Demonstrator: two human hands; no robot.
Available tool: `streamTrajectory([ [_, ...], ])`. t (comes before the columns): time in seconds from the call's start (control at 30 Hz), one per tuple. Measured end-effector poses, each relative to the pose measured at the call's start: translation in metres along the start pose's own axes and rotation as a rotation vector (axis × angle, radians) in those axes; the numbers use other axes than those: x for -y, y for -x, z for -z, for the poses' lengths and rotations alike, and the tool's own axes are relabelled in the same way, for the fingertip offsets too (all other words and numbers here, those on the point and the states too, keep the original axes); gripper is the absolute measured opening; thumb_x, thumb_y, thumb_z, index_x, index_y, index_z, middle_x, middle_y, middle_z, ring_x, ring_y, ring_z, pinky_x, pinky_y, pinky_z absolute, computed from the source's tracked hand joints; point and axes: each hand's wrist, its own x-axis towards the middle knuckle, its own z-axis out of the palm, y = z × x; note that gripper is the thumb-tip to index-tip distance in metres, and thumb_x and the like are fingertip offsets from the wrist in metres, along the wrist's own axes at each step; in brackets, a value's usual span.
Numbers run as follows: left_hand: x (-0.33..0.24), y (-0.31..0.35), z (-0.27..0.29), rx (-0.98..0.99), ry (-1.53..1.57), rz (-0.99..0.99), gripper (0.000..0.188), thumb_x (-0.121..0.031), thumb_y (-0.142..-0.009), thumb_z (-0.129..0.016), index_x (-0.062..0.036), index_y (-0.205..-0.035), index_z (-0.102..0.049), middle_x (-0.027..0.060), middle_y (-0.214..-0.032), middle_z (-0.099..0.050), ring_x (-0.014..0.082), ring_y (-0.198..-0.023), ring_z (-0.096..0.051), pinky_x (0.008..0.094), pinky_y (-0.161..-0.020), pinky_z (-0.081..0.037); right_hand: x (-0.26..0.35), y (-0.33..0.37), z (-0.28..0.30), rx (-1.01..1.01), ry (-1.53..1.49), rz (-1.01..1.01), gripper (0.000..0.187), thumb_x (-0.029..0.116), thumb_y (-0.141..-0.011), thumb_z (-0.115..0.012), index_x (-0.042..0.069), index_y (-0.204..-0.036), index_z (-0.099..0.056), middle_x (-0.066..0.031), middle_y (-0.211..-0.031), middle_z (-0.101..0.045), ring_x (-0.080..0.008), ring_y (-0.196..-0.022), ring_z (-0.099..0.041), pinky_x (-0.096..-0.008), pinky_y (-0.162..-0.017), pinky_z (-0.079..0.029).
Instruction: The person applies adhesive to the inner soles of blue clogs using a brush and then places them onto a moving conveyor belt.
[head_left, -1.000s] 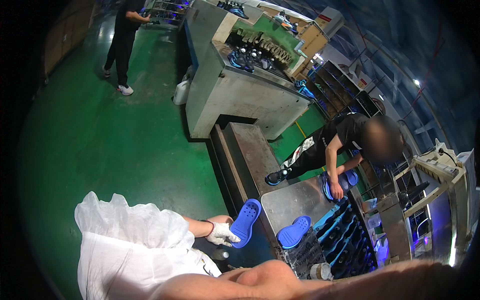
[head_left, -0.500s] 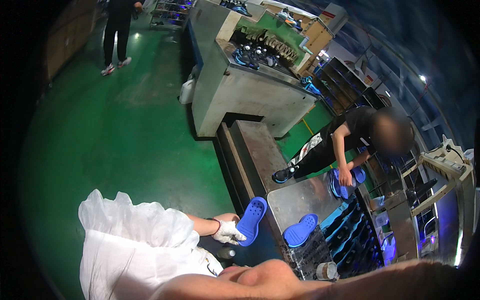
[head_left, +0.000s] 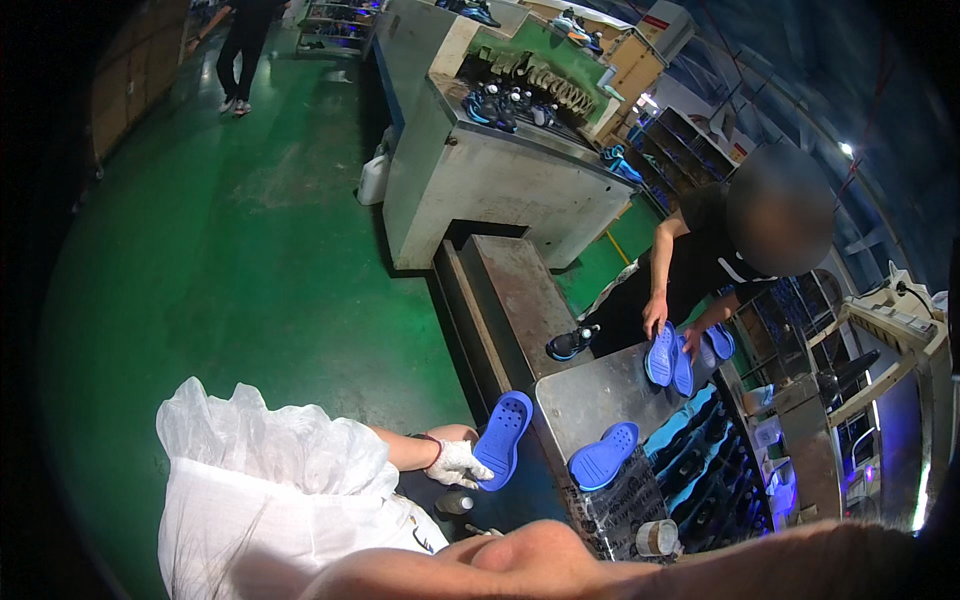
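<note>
My left hand [head_left: 458,463], in a white knitted glove, grips the lower end of a blue shoe sole [head_left: 506,432] with holes in its upper part. The sole is held tilted up beside the metal table's near corner. A second blue sole [head_left: 604,457] lies on the table, to the right of the held one. I cannot make out my right hand; blurred skin close in front covers the lower edge of the view. Across the table, a co-worker's hands [head_left: 673,333] are on two blue soles [head_left: 670,366], with another blue sole [head_left: 719,341] beside them.
The metal table [head_left: 575,400] has a blue-and-black patterned surface [head_left: 690,450] and a white roll or cup [head_left: 656,538]. A bottle [head_left: 454,502] is below my glove. Behind stands a machine [head_left: 490,190] with shoes [head_left: 500,105] on it. A person [head_left: 243,50] walks at far left.
The co-worker has leaned up and now holds two soles side by side. The far-left person has stepped farther off. My left hand and its sole have barely moved.
</note>
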Motion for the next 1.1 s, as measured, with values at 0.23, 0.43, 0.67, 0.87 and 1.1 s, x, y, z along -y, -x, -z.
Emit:
streamTrajectory([
  [0.23, 0.005, -0.009, 0.005, 0.006, 0.013, -0.013, 0.016, -0.004, -0.081, -0.071, -0.01, -0.095, -0.066, 0.0013, -0.086, -0.068, 0.014, -0.08, -0.064, 0.0285, -0.069, -0.053, -0.003, 0.004, -0.004, 0.017, 0.006, 0.007, 0.02, 0.011, -0.085, -0.064, -0.003, -0.098, -0.063, -0.0121, -0.088, -0.067, -0.0181, -0.081, -0.063, -0.0304, -0.077, -0.05],
  [0.43, 0.0, -0.008, 0.003, -0.012, -0.033, 0.013, 0.019, -0.004, -0.081, -0.071, -0.0097, -0.098, -0.065, 0.0014, -0.087, -0.068, 0.0135, -0.082, -0.063, 0.0286, -0.069, -0.053, -0.013, 0.01, -0.006, 0.053, 0.005, 0.037, 0.02, 0.011, -0.085, -0.064, -0.004, -0.099, -0.064, -0.0125, -0.089, -0.068, -0.0184, -0.083, -0.063, -0.0306, -0.079, -0.051],
  [0.67, 0.003, -0.004, 0.004, 0.013, -0.022, 0.013, 0.016, -0.002, -0.082, -0.07, -0.0105, -0.094, -0.064, 0.0004, -0.083, -0.067, 0.0121, -0.077, -0.063, 0.0274, -0.067, -0.053, -0.021, 0.028, -0.024, 0.095, -0.066, 0.032, 0.021, 0.01, -0.084, -0.065, -0.004, -0.1, -0.065, -0.0125, -0.092, -0.068, -0.0187, -0.086, -0.063, -0.0303, -0.082, -0.05],
  [0.87, 0.004, -0.013, -0.003, 0.006, -0.062, 0.022, 0.015, -0.002, -0.08, -0.071, -0.0092, -0.091, -0.064, 0.0013, -0.078, -0.066, 0.0132, -0.069, -0.063, 0.0261, -0.06, -0.052, -0.023, 0.03, -0.01, 0.038, 0.026, 0.006, 0.02, 0.01, -0.084, -0.065, -0.003, -0.099, -0.066, -0.0111, -0.09, -0.068, -0.0172, -0.083, -0.063, -0.0299, -0.08, -0.051],
  [1.1, -0.014, 0.03, -0.023, -0.016, -0.17, -0.218, 0.023, 0.004, -0.077, -0.072, -0.0057, -0.095, -0.061, 0.0061, -0.079, -0.065, 0.0163, -0.063, -0.063, 0.0267, -0.052, -0.05, 0.024, 0.044, -0.01, -0.014, -0.11, 0.009, 0.013, 0.01, -0.091, -0.058, 0.0, -0.1, -0.061, -0.0069, -0.08, -0.065, -0.012, -0.069, -0.059, -0.0275, -0.069, -0.05],
])
